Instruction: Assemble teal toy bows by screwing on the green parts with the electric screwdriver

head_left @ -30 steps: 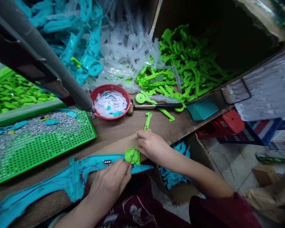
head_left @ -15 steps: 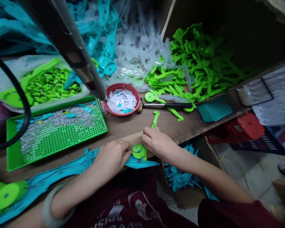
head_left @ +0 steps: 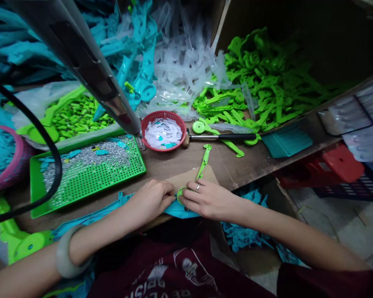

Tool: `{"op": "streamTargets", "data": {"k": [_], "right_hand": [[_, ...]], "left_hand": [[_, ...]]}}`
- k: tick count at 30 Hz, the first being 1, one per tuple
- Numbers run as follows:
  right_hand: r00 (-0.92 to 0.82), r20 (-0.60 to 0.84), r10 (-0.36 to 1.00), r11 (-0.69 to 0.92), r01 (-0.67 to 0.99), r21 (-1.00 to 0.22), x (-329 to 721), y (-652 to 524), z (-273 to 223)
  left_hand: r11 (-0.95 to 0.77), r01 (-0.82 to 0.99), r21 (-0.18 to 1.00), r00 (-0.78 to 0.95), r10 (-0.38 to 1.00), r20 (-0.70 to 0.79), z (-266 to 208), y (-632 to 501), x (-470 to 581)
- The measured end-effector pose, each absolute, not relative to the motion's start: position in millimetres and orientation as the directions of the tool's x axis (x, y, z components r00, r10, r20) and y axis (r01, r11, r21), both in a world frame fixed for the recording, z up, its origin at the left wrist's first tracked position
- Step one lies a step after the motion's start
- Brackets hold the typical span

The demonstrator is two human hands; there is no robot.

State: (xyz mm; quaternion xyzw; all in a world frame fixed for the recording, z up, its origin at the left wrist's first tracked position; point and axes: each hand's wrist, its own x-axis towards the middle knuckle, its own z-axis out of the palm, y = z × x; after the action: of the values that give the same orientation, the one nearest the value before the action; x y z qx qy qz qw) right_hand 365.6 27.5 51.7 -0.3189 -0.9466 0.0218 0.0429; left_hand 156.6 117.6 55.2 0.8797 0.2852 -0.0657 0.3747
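At the table's near edge lies a lime-green plastic part (head_left: pixel 204 162). Its narrow arm points away from me, and its round end (head_left: pixel 180 195) is mostly covered by my right hand (head_left: pixel 207 199). The fingers of that hand are curled over the part, and one wears a ring. My left hand (head_left: pixel 157 198) is closed in a pinch just left of the round end; whatever is between its fingertips is hidden. Beneath both hands lies a long blue plastic piece (head_left: pixel 180 210), partly over a brown cardboard sheet (head_left: pixel 186 179).
A green perforated tray (head_left: pixel 107 178) of small metal pieces stands left, a red basket (head_left: pixel 185 134) of white pieces ahead. A black-handled tool (head_left: pixel 236 136) lies beside it. Green parts (head_left: pixel 267 82) are heaped at back right. A metal post (head_left: pixel 112 82) and black cable (head_left: pixel 57 149) cross the left.
My right hand has come down and over the round green end, covering most of it. The thin cord seen between my hands earlier no longer shows. The view has shifted slightly.
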Motion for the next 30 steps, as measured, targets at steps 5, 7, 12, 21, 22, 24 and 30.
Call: {"op": "streamTargets", "data": {"k": [5, 7, 12, 21, 22, 24, 30], "right_hand": [[-0.78, 0.059, 0.624, 0.781, 0.619, -0.075, 366, 21, 51], [-0.765, 0.029, 0.643, 0.764, 0.64, -0.078, 364, 20, 53], [-0.742, 0.001, 0.67, 0.74, 0.668, -0.078, 358, 18, 56], [-0.715, -0.017, 0.699, 0.711, 0.698, -0.086, 358, 15, 58], [-0.712, -0.018, 0.702, 0.708, 0.7, -0.089, 358, 15, 59], [-0.712, -0.015, 0.702, 0.707, 0.7, -0.098, 358, 15, 58], [-0.72, -0.016, 0.694, 0.717, 0.693, -0.077, 360, 14, 52]], "left_hand": [[-0.504, 0.537, 0.676, 0.833, 0.441, -0.333, 62, 126, 153], [-0.427, 0.544, 0.722, 0.824, 0.433, -0.365, 68, 137, 147], [-0.379, 0.545, 0.748, 0.824, 0.409, -0.393, 76, 156, 132], [-0.623, 0.374, 0.687, 0.916, 0.136, -0.376, 73, 164, 143], [-0.651, 0.37, 0.663, 0.915, 0.132, -0.38, 75, 164, 146], [-0.73, 0.368, 0.576, 0.904, 0.137, -0.405, 80, 162, 153], [-0.894, 0.411, 0.176, 0.827, 0.285, -0.484, 88, 141, 177]]}}
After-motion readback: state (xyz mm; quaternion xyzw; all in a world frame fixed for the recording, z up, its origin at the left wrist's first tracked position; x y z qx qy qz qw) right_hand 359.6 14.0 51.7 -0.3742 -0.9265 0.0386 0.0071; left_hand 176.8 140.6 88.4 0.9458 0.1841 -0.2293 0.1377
